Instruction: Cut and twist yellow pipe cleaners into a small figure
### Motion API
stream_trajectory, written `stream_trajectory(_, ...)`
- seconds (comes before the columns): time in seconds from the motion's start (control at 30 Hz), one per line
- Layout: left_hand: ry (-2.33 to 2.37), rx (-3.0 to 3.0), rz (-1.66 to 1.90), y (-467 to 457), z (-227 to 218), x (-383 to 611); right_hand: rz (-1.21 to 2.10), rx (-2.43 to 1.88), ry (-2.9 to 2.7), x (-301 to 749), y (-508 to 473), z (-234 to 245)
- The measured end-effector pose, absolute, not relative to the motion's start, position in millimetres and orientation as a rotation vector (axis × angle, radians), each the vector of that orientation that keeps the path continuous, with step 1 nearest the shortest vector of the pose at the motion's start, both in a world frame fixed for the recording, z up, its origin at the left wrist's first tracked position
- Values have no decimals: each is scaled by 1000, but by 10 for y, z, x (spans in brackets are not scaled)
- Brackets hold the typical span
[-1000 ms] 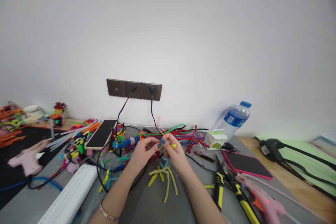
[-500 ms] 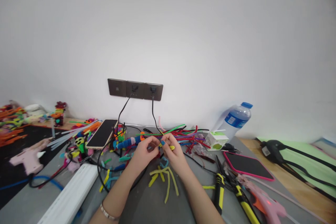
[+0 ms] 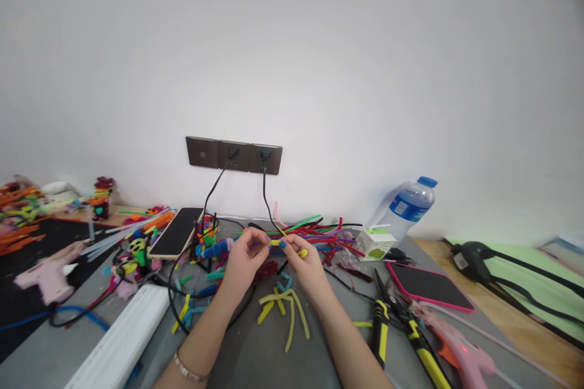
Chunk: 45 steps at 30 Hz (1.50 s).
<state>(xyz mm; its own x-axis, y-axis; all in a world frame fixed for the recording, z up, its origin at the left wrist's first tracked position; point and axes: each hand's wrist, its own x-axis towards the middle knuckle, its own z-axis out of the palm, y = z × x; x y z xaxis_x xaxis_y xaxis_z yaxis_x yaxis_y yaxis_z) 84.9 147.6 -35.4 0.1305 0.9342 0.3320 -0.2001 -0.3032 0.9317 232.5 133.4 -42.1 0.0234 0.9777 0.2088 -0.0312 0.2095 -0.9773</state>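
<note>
My left hand (image 3: 243, 261) and my right hand (image 3: 305, 264) are raised a little above the grey table, fingertips facing each other. Both pinch a short yellow pipe cleaner (image 3: 286, 247) stretched between them; its right end sticks out past my right fingers. Just below the hands lie several cut yellow pipe cleaner pieces (image 3: 285, 307) and a small blue piece (image 3: 285, 282). Behind the hands is a pile of mixed coloured pipe cleaners (image 3: 314, 232).
Yellow-handled pliers (image 3: 381, 328) and a pink glue gun (image 3: 465, 355) lie at right, near a pink-cased phone (image 3: 429, 285), a small carton (image 3: 376, 243) and a water bottle (image 3: 408, 206). Left: another phone (image 3: 177, 232), a white box (image 3: 123, 340), black cables (image 3: 182, 292), a second glue gun (image 3: 45, 273).
My hands have drawn slightly apart, so the yellow pipe cleaner now shows stretched between them. Everything else on the table is unchanged.
</note>
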Motion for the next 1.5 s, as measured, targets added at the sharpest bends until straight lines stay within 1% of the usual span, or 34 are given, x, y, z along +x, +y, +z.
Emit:
stream_trajectory(0.13, 764, 1315, 1425, 1479, -360, 851, 1042, -1026, -1311, 2318, 1333, -431)
stream_trajectory(0.47, 768, 1281, 1340, 1495, -378, 829, 898, -1066, -1448, 2300, 1346, -457)
stream_trajectory(0.83, 739, 1242, 1205, 1460, -285, 802, 1000, -1013, -1401, 2295, 1330, -423)
stream_trajectory(1.13, 788, 1286, 1230, 1460, -286, 787, 960, -1054, -1469, 2264, 1286, -402)
stream_trajectory(1.3, 819, 1285, 1310, 1453, -315, 828, 867, -1092, -1539, 2260, 1261, -402)
stream_trajectory(1.5, 873, 1389, 1394, 1414, -309, 870, 574, -1189, -1566, 2310, 1258, -401)
